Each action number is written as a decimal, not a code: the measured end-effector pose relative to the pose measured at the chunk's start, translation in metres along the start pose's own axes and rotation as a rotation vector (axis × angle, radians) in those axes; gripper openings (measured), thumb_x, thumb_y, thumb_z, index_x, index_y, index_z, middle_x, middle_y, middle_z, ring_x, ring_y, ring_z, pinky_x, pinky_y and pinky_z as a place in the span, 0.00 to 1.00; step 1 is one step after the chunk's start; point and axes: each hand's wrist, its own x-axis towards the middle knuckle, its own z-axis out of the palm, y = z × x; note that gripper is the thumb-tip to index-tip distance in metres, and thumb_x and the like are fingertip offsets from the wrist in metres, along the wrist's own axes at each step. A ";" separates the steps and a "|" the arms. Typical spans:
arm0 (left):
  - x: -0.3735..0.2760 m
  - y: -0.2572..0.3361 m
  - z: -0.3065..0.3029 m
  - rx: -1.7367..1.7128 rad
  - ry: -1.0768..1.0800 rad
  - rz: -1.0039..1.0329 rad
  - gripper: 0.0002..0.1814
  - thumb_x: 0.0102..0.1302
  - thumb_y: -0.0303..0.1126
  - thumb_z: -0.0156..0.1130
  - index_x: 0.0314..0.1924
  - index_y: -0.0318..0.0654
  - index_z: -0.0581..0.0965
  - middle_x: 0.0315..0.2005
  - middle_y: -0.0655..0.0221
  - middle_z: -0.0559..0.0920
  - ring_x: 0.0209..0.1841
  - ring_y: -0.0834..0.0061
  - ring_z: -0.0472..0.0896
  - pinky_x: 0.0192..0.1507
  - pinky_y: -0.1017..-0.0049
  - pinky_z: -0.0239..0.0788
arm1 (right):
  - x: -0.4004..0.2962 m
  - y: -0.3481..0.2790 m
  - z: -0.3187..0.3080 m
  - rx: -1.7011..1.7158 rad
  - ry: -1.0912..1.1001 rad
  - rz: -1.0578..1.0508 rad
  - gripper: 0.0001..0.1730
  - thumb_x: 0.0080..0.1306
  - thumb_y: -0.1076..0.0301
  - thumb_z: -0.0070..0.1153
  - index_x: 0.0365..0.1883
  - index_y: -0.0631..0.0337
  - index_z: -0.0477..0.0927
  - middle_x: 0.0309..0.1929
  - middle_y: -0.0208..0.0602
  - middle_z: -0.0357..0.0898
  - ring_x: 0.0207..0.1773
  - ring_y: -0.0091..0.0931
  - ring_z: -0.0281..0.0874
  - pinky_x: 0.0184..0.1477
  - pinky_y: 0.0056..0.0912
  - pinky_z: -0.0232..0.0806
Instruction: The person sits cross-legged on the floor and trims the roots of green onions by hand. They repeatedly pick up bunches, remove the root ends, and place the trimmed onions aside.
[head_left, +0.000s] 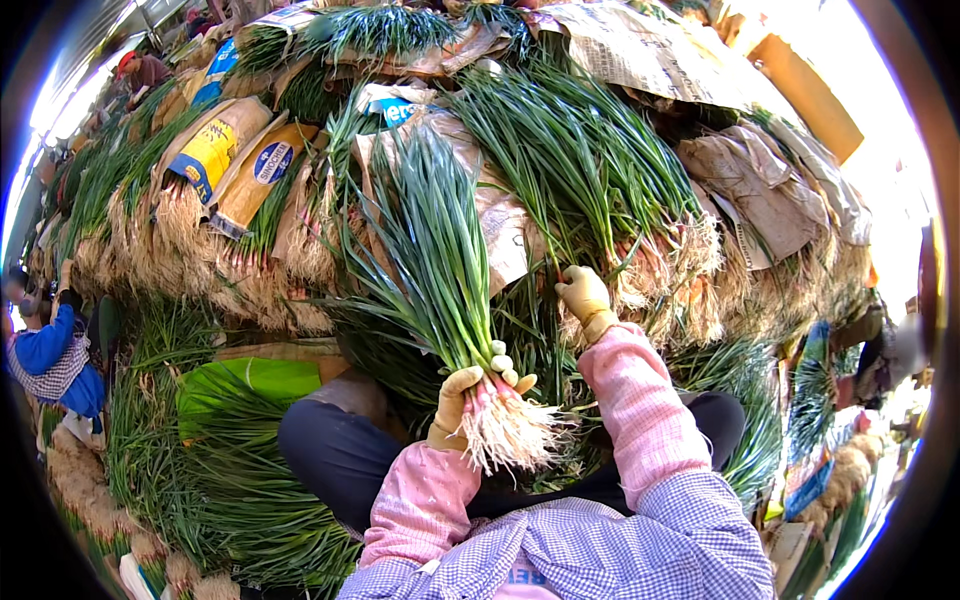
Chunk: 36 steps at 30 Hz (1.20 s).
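My left hand (453, 405), in a pale yellow glove, grips a bunch of spring onions (446, 262) just above its roots. The long green leaves fan out away from me, and the pinkish bases and pale roots hang below my fist towards my lap. To the right, my gloved right hand (586, 298) pinches a spring onion stalk (554, 264) near its reddish base. That hand is at the left edge of a loose heap of spring onions (577, 150), whose roots point to the right and towards me. The pinching fingertips are partly hidden.
Paper sacks (247, 161) and brown sheets (757, 180) cover more bundled onions across the pile ahead. More onions (262, 465) lie to my left beside a bright green sheet (255, 386). A person in blue (56, 360) is at far left; another (142, 71) is farther back.
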 end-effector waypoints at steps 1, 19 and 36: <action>0.000 0.005 -0.001 -0.001 -0.046 -0.021 0.25 0.54 0.30 0.60 0.53 0.35 0.68 0.38 0.64 0.78 0.44 0.64 0.78 0.61 0.55 0.61 | -0.002 -0.009 -0.001 0.038 -0.014 -0.005 0.15 0.55 0.59 0.60 0.35 0.62 0.79 0.33 0.44 0.81 0.36 0.39 0.79 0.43 0.37 0.70; -0.010 0.019 0.021 0.065 -0.081 0.039 0.26 0.57 0.30 0.56 0.56 0.33 0.66 0.36 0.66 0.76 0.44 0.66 0.77 0.57 0.57 0.67 | -0.055 -0.034 -0.003 -0.129 -0.310 -0.374 0.13 0.63 0.71 0.49 0.45 0.53 0.79 0.43 0.36 0.80 0.45 0.33 0.78 0.50 0.31 0.70; 0.005 0.005 0.016 0.304 0.017 -0.014 0.24 0.52 0.26 0.58 0.51 0.35 0.68 0.37 0.64 0.76 0.43 0.64 0.78 0.55 0.58 0.68 | -0.095 0.001 -0.023 -0.005 -0.396 -0.389 0.07 0.57 0.63 0.58 0.34 0.51 0.82 0.35 0.36 0.80 0.40 0.32 0.78 0.45 0.33 0.70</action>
